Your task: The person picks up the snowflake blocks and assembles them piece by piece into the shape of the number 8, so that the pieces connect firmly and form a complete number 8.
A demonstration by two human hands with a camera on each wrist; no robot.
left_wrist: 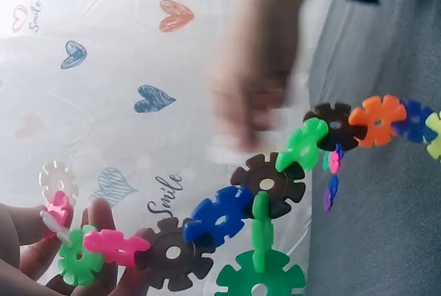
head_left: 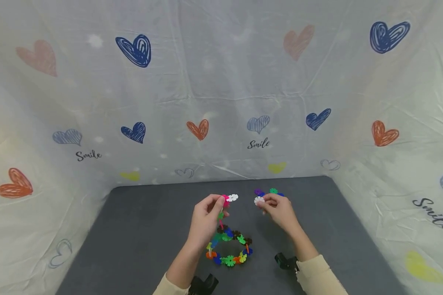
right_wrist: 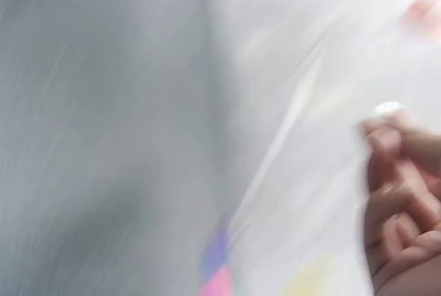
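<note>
My left hand [head_left: 206, 219] pinches the upper end of a chain of notched plastic snowflake discs. At that end, a pink disc [left_wrist: 58, 208] carries a white disc [head_left: 232, 198] that points toward the right hand. Below the fingers the chain runs through green, pink and brown discs into a colourful ring [head_left: 229, 261] over the table. Between thumb and fingertips, my right hand [head_left: 281, 211] holds a single white snowflake disc [head_left: 259, 200], apart from the chain. Only a small white edge of that disc [right_wrist: 388, 109] shows in the right wrist view, which is blurred.
Behind the right hand, several more discs lie on the dark grey table [head_left: 144, 237], among them a purple disc [head_left: 259, 191] and a green disc [head_left: 273, 191]. A white curtain [head_left: 221, 82] printed with hearts stands along the table's back and sides.
</note>
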